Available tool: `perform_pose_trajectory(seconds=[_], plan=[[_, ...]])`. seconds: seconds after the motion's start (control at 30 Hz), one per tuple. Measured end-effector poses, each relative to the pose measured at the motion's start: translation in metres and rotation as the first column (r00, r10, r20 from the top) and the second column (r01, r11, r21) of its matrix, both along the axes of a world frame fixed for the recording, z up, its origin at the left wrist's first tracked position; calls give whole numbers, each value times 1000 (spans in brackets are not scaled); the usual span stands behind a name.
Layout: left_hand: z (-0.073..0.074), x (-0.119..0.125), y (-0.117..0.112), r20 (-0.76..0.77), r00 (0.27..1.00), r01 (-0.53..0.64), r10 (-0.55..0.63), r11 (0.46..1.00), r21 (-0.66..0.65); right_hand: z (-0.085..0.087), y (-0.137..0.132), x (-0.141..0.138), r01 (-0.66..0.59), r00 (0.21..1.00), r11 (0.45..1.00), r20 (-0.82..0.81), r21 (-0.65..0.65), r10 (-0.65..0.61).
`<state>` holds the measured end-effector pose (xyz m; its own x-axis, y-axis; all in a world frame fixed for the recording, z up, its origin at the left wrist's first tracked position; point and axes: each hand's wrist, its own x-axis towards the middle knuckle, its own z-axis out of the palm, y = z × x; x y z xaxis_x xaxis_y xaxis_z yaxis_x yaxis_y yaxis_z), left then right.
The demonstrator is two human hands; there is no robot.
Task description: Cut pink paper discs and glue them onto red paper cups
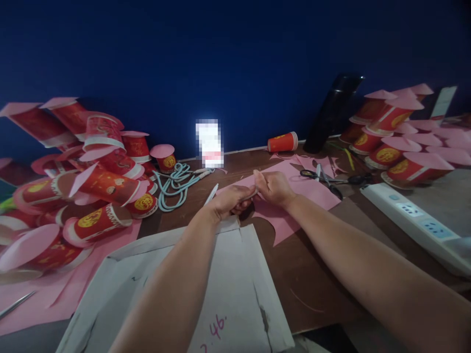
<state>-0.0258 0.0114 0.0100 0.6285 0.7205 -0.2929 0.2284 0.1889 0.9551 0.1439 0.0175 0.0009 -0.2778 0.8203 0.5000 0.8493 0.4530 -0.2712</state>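
My left hand [232, 201] and my right hand [275, 188] are close together over the middle of the table. Both have their fingers closed. A small pale bit shows between the fingertips, but the fingers cover most of it and I cannot make out what it is. Beneath and behind my right hand lies a cut sheet of pink paper [320, 193]. A white pen-like stick [211, 193] rests just left of my left hand. My left forearm passes above a white cardboard box lid [243, 284] with pink handwriting on it.
Red paper cups [106, 184] with pink paper discs are piled at left; more cups [390, 156] stand at right. Around the back are a coiled cable [176, 184], a lit phone [209, 142], a lying cup [282, 142], scissors [322, 177], a black bottle [333, 113] and a power strip [412, 220].
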Motion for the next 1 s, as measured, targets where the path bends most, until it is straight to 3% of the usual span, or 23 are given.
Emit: perform_pose_trajectory(seconds=[0.07, 0.17, 0.23, 0.3, 0.43, 0.7, 0.77, 0.87, 1.0], plan=[[-2, 6, -1, -200, 975, -33, 98, 952, 305, -3, 4, 2, 47, 999, 990, -19, -135, -50], [-5, 14, -4, -418, 854, 94, 309, 699, 709, -5, 9, 4, 90, 988, 955, -99, -283, -123], [-7, 16, -5, -507, 751, 214, 424, 569, 794, -5, 12, 5, 63, 974, 935, -182, -348, -134], [-8, 16, -7, -551, 674, 292, 492, 507, 811, -3, 13, 5, 22, 956, 917, -259, -399, -136], [-5, 15, -8, -540, 635, 352, 552, 417, 838, -1, 13, 2, 24, 934, 882, -304, -470, -187], [-2, 15, -8, -528, 613, 398, 587, 348, 849, 3, 8, -4, 53, 956, 890, -236, -453, -176], [-4, 14, -6, -527, 633, 381, 568, 364, 850, 3, 6, -5, 73, 956, 902, -229, -426, -185], [-5, 11, -3, -495, 717, 315, 491, 405, 858, 3, 5, -6, 86, 956, 915, -225, -395, -187], [-2, 6, 0, -371, 853, 148, 367, 512, 846, 3, 2, -8, 88, 958, 939, -231, -332, -171]])
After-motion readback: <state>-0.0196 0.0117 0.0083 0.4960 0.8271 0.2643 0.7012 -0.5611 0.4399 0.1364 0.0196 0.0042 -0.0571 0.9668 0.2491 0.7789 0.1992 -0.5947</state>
